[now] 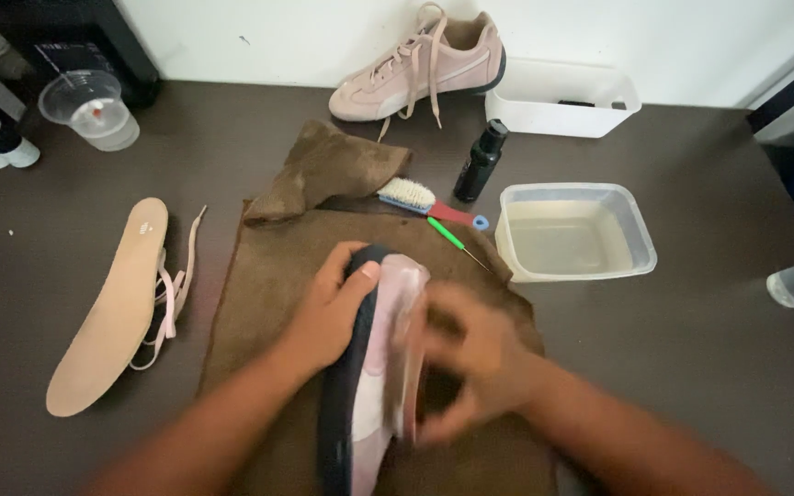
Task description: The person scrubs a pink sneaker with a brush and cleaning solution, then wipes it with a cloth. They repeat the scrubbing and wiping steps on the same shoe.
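step: cleaning a pink shoe point(369, 367) — it sits lower centre of the frame, tipped on its side over a brown towel point(259, 303), dark sole turned to the left.
left hand point(328, 308): wrapped round the toe end, fingers curled over the dark sole edge, firm hold.
right hand point(470, 358): motion-blurred, against the pink upper; looks like rubbing or wiping. Can't tell how far the fingers are closed or whether anything is in them.
next move calls for: my read — left hand steadying the shoe, and a tool or water within reach if the wipe needs more. Red-handled brush point(420, 199), green pick point(452, 239) and dark bottle point(480, 161) lie just above the towel; clear tub of water point(576, 234) at centre right.
already off: insole point(112, 308) and pink lace point(172, 294) lie on the left of the table point(709, 349), well apart from the shoe.
other shoe: second pink shoe point(425, 64) at top centre, laces on, leaning at the wall beside a white tray point(562, 96).
hidden: heel of the held shoe cut off by the bottom edge; right palm side unreadable — blur.
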